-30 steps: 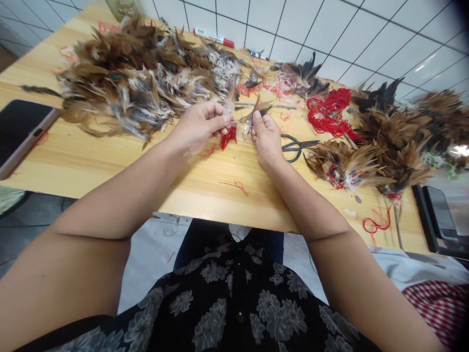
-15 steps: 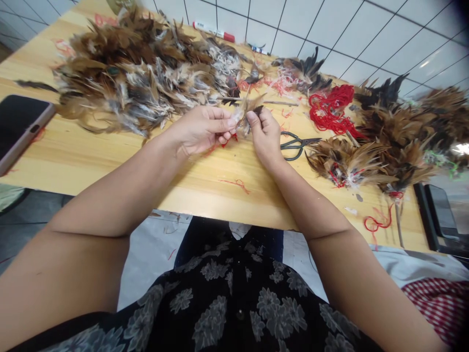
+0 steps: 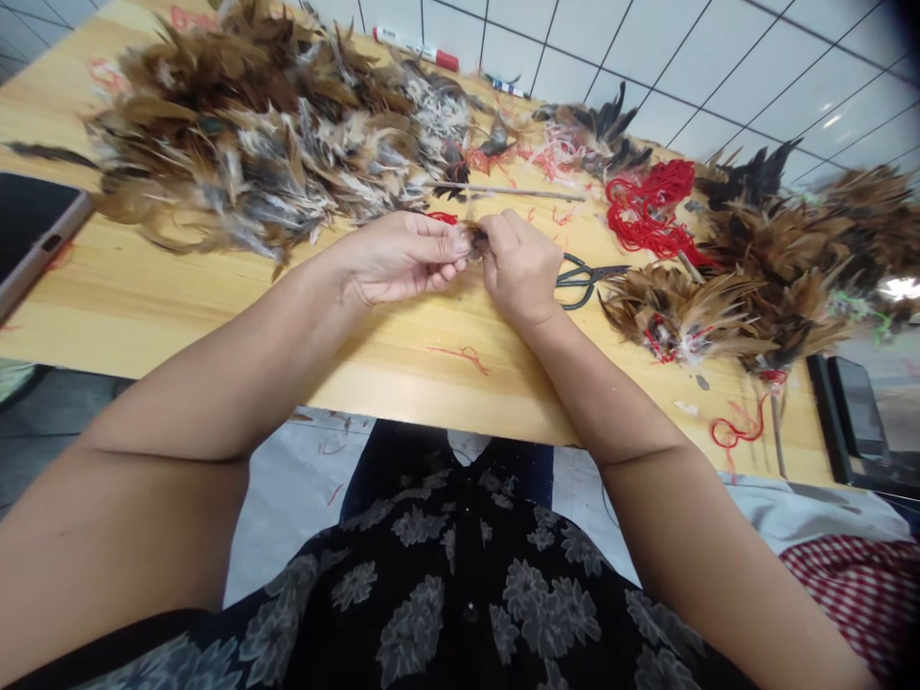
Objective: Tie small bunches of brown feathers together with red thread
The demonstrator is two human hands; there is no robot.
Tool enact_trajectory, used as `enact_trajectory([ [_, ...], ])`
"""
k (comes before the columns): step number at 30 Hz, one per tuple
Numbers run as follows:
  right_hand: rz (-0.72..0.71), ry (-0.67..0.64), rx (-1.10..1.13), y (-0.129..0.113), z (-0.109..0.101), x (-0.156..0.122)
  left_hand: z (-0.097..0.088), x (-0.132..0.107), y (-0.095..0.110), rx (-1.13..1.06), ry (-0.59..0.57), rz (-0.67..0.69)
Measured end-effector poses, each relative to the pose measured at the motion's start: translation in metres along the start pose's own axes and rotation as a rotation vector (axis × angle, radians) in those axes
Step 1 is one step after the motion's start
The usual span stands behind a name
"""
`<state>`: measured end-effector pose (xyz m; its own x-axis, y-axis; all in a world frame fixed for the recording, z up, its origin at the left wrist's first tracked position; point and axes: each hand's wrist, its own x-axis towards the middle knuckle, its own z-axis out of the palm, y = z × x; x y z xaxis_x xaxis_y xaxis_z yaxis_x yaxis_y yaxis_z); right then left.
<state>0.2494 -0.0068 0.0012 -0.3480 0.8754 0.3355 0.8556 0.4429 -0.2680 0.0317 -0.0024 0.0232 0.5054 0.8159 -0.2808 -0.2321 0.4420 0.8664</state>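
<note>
Close together above the table [image 3: 402,355], both my hands pinch a small feather bunch [image 3: 475,240], brown and dark, mostly covered by the fingers. My left hand [image 3: 409,257] has thumb and index finger closed on its left side. My right hand [image 3: 523,264] is curled over its right side, with the thumb tucked in. Red string [image 3: 442,218] shows just behind the left fingers. Beside my right hand lie dark-handled scissors [image 3: 586,281], partly hidden by it. A thin stick [image 3: 514,192] lies beyond the hands.
A big pile of brown and white feathers [image 3: 273,144] covers the back left. At right are a red yarn skein [image 3: 651,216] and tied feather bundles [image 3: 682,311]. A phone [image 3: 35,230] lies at the left edge; a red-capped marker [image 3: 415,48] rests by the tiled wall.
My right hand has turned over and curled around the feathers, which showed more before. The red string now shows behind my left fingers instead of below them. The view has shifted slightly.
</note>
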Motion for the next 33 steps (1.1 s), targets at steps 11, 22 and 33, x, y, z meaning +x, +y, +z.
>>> enact_trajectory([
  [11,0.072,0.085,0.537,0.003,0.014,0.001,0.01,0.001,-0.003,0.129,0.067,0.083],
  [22,0.386,0.12,1.043,0.013,0.042,0.017,0.006,0.006,-0.005,0.368,0.232,0.34],
  [33,0.28,0.142,0.899,-0.002,0.024,0.003,0.01,0.009,-0.012,0.204,0.183,0.237],
])
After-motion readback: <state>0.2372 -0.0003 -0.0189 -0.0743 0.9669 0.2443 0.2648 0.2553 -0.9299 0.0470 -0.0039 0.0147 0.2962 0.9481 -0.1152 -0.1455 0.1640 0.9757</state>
